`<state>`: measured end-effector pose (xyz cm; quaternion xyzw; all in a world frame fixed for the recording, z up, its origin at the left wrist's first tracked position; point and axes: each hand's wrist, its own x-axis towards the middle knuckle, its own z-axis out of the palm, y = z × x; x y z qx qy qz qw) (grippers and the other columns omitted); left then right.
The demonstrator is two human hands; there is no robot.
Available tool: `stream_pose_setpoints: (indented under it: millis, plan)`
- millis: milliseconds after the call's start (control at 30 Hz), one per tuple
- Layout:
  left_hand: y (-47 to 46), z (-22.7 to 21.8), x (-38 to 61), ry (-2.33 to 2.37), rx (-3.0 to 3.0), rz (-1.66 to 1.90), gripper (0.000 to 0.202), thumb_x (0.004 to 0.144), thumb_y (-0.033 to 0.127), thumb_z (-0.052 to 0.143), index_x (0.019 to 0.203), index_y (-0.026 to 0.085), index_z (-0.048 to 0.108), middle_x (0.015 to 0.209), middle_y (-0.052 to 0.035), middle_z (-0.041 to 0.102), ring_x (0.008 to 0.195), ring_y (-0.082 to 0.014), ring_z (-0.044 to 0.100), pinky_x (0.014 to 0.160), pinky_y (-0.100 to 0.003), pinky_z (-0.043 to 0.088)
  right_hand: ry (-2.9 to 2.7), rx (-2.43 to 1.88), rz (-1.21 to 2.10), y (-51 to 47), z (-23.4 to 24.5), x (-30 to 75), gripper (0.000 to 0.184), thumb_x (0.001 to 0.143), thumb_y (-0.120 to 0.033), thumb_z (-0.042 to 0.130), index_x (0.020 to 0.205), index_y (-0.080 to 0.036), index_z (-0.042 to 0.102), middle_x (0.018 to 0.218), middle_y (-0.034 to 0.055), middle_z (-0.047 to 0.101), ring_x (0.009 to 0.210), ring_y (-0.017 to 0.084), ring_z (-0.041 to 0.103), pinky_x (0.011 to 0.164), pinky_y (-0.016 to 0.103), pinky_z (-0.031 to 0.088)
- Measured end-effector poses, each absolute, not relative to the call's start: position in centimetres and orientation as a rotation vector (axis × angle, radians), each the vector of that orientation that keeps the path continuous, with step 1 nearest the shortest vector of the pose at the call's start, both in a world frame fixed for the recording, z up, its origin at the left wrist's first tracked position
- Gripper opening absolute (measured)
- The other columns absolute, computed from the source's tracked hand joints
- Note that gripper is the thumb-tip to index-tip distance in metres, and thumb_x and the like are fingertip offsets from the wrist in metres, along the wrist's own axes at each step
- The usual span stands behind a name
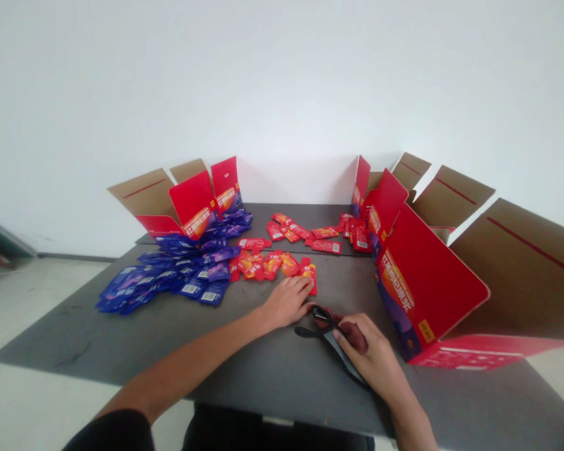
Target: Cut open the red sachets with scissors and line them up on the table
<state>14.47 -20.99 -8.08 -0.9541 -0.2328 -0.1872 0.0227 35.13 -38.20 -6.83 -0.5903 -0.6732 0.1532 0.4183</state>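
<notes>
My left hand (pixel 284 304) lies palm down on the dark table, fingers stretched over the lower part of a red sachet (pixel 312 274) with an orange picture. Close by on the right, my right hand (pixel 373 351) is closed around a dark item with black loops and a grey panel (pixel 340 356); its exact kind is unclear. The loops point towards my left hand. Beyond my fingers runs a row of red-and-orange sachets (pixel 272 265). To the left spreads a large heap of blue-purple sachets (pixel 169 275).
Red cartons with open flaps line the right side, the nearest carton (pixel 418 282) beside my right hand. More open cartons (pixel 192 207) stand at the back left. Other red sachets (pixel 326 246) lie near the right cartons. A white wall (pixel 282 94) rises behind the table (pixel 258 382).
</notes>
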Motion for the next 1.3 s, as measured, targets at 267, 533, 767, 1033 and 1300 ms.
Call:
stream_pose_setpoints:
  millis: [267, 533, 767, 1033, 1300]
  plan:
    - [-30.5, -7.3, 7.4, -0.637, -3.075, -0.518, 0.05, 0.105, 0.044, 0.058, 0.144, 0.013, 0.056, 0.149, -0.0146, 0.057, 0.138, -0.0308, 0.052, 0.115, -0.044, 0.048, -1.491, -1.465, 0.363, -38.6, -7.4, 35.8, 0.023, 0.095, -0.046, 0.069, 0.102, -0.025, 0.064, 0.096, 0.0045, 0.066, 0.087, 0.022, 0.065, 0.078, 0.034, 0.052]
    - [-38.0, -7.3, 2.9, -0.801, -3.03, -0.493, 0.055, 0.101, 0.038, 0.067, 0.148, 0.013, 0.053, 0.149, -0.0181, 0.053, 0.133, -0.0345, 0.055, 0.108, -0.047, 0.054, -1.585, -1.533, 0.305, -38.1, -7.0, 34.9, 0.022, 0.095, -0.047, 0.069, 0.101, -0.025, 0.067, 0.098, 0.0042, 0.068, 0.088, 0.022, 0.066, 0.08, 0.036, 0.051]
    - [-39.2, -9.0, 1.5, -0.644, -3.004, -0.651, 0.039, 0.105, 0.023, 0.058, 0.142, 0.011, 0.057, 0.144, -0.0144, 0.06, 0.132, -0.029, 0.058, 0.111, -0.043, 0.052, -1.659, -1.452, 0.164, -38.2, -4.4, 28.7, 0.014, 0.098, -0.038, 0.067, 0.104, -0.026, 0.064, 0.106, 0.007, 0.069, 0.098, 0.025, 0.067, 0.087, 0.04, 0.054]
    - [-39.2, -10.0, 1.0, -0.61, -3.002, -0.703, 0.031, 0.109, 0.019, 0.049, 0.137, 0.012, 0.062, 0.133, -0.0097, 0.071, 0.126, -0.0244, 0.064, 0.104, -0.039, 0.055, -2.202, -1.16, 0.15, -36.9, -6.0, 23.8, 0.017, 0.099, -0.024, 0.063, 0.116, -0.027, 0.061, 0.118, 0.008, 0.07, 0.109, 0.024, 0.067, 0.09, 0.039, 0.058]
    - [-38.8, -10.0, 0.7, -0.578, -2.981, -0.787, 0.03, 0.11, 0.022, 0.053, 0.138, 0.015, 0.063, 0.143, -0.0068, 0.066, 0.135, -0.0201, 0.06, 0.107, -0.037, 0.052, -2.103, -1.327, -0.046, -33.3, -4.0, 26.6, 0.014, 0.103, -0.028, 0.057, 0.116, -0.025, 0.062, 0.121, 0.011, 0.069, 0.109, 0.027, 0.065, 0.093, 0.045, 0.055]
